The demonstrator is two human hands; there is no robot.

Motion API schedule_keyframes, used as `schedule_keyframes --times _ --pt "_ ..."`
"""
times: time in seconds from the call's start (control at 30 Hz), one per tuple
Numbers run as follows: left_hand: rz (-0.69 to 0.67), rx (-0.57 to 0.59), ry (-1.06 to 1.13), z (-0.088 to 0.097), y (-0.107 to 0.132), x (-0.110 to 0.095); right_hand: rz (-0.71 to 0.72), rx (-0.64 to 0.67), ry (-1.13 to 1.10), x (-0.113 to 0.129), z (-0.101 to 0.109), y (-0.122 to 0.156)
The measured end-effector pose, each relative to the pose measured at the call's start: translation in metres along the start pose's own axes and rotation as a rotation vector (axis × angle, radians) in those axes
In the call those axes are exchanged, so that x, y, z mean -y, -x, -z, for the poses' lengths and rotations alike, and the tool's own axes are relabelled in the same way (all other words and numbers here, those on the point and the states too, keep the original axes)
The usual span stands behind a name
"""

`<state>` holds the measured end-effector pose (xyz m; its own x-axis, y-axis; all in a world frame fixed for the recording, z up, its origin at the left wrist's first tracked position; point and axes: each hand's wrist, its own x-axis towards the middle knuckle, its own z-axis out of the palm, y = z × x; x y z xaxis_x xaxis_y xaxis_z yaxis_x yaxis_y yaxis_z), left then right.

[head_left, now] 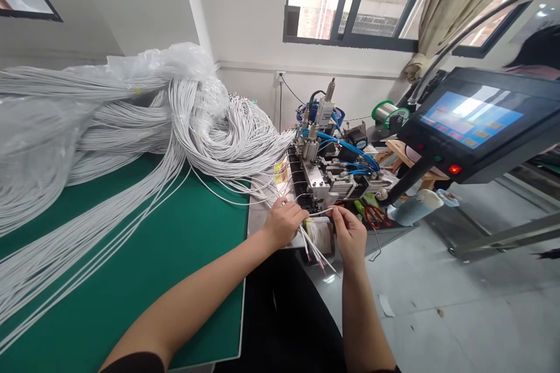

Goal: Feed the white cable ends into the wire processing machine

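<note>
My left hand [285, 223] is closed around several white cables [312, 246], whose stripped ends with reddish wires hang out below it. One white cable [321, 212] runs from this hand across to my right hand [351, 234], which pinches its end between thumb and fingertips. Just beyond both hands stands a bench machine [326, 166] with metal cylinders and blue air tubes. A large heap of white cables [236, 134] lies to the left of the machine, partly under clear plastic wrap [192, 61].
A green table mat [205, 256] spreads at the left. At the right, a control screen [472, 116] stands on a black arm. Behind the machine is a green-rimmed wire spool [387, 112]. Red-handled scissors [377, 217] and a blue-white roll [415, 208] lie beside the machine.
</note>
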<state>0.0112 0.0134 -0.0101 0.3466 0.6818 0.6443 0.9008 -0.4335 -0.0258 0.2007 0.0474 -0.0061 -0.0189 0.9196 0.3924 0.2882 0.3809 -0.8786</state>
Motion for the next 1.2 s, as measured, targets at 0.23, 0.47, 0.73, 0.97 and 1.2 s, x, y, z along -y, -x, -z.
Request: schedule_keyframes --times 0.23,0.47,0.73,0.97,1.2 --pt "0.04 0.005 0.005 -0.007 0.003 0.002 -0.092 0.238 -0.159 -0.011 0.008 -0.013" --pt "0.012 -0.009 0.034 -0.009 0.003 0.004 -0.164 0.254 -0.267 -0.02 0.006 -0.019" --pt "0.062 0.059 0.023 -0.002 0.002 0.002 -0.187 0.36 -0.293 -0.014 0.009 -0.023" --pt "0.094 0.071 0.032 -0.003 0.002 0.002 -0.222 0.394 -0.327 -0.019 0.009 -0.026" --pt "0.064 0.093 0.052 -0.009 0.004 0.005 -0.198 0.3 -0.13 -0.023 0.008 -0.03"
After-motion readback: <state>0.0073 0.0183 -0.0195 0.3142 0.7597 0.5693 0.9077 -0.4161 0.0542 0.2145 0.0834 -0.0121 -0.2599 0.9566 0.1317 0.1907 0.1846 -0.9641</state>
